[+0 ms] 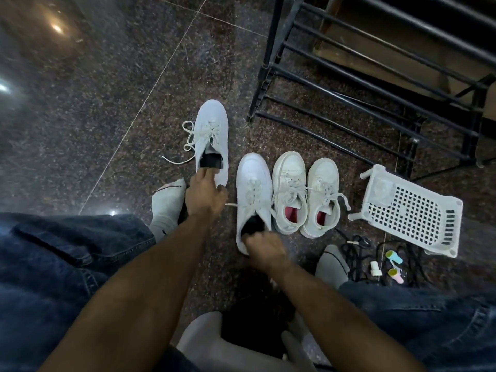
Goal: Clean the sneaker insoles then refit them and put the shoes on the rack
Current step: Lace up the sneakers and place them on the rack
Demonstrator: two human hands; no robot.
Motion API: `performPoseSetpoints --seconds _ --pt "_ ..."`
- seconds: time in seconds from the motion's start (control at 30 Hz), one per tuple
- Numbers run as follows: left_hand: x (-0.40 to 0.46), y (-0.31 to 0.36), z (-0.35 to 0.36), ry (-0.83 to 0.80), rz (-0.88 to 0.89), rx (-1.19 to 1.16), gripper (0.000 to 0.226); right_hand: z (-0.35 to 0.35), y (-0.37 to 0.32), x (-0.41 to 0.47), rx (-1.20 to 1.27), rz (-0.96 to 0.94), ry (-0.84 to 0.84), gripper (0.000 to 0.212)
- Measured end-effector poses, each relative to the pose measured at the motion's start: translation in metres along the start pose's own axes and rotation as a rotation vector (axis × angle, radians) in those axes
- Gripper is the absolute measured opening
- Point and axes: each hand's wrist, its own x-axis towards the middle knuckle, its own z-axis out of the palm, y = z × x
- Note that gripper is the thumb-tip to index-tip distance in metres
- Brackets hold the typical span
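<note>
While both hands work heel openings, I log: left hand [205, 196] grip pinching black insole [212, 160] in far sneaker [212, 142]; right hand [264, 251] closed on near sneaker [252, 197] insole — rack [375, 76] bare, racking pending.

There is only one camera, worn on the person's head. It looks straight down and a little forward at the dark stone floor [80, 108]. It is close: the forearms and jeans-covered knees [53, 259] fill the near part of the picture. The white sneakers [252, 194] lie in the middle. The black shoe rack [375, 84] stands far right (its bars look bent by the wide lens). No second view shares anything.
</note>
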Motion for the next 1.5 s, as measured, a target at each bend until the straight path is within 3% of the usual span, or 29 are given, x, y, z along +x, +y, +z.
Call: performPoseSetpoints --seconds 0.1,0.27,0.4,0.63,0.77,0.9,0.97,1.0,1.07,1.17,1.23,1.33,1.4,1.5 --pt "0.018 -0.007 -0.003 -0.123 0.146 0.220 0.058 -0.035 0.014 0.026 0.073 0.121 0.065 0.025" --pt "0.037 -0.010 -0.003 -0.422 0.099 0.388 0.069 -0.074 0.038 0.053 0.143 0.268 0.108 0.028" --pt "0.035 -0.005 -0.002 -0.406 0.079 0.375 0.063 -0.070 0.042 0.049 0.204 0.272 0.144 0.021" --pt "-0.028 -0.011 0.013 -0.341 0.088 0.294 0.032 -0.013 0.030 0.016 0.434 0.222 0.430 0.027" --pt "-0.066 -0.007 0.013 -0.452 -0.038 0.130 0.022 0.011 0.021 0.002 0.597 0.336 0.305 0.027" --pt "-0.093 -0.012 0.013 -0.791 -0.098 -0.002 0.016 0.029 0.015 -0.006 0.802 0.413 0.167 0.029" --pt "-0.106 -0.015 0.014 -0.852 -0.237 -0.122 0.010 0.034 0.012 -0.012 0.865 0.397 0.114 0.030" --pt "-0.110 -0.017 0.014 -0.820 -0.314 -0.200 0.014 0.038 0.010 -0.014 0.866 0.372 0.096 0.028" --pt "-0.111 -0.020 0.017 -0.600 -0.464 -0.389 0.026 0.044 0.005 -0.019 0.845 0.340 0.068 0.022" --pt "-0.104 -0.029 0.017 -0.215 -0.537 -0.299 0.031 0.046 -0.002 -0.023 0.803 0.329 0.053 0.026" --pt "-0.102 -0.034 0.020 -0.238 -0.551 -0.251 0.030 0.044 -0.006 -0.021 0.782 0.330 0.075 0.026" --pt "-0.101 -0.034 0.032 -0.360 -0.633 -0.381 0.034 0.040 -0.013 -0.017 0.730 0.327 0.148 0.021" --pt "-0.100 -0.034 0.039 -0.405 -0.580 -0.324 0.038 0.034 -0.018 -0.016 0.692 0.332 0.187 0.022" --pt "-0.095 -0.031 0.041 -0.391 -0.602 -0.364 0.033 0.030 -0.023 -0.012 0.700 0.340 0.206 0.015"
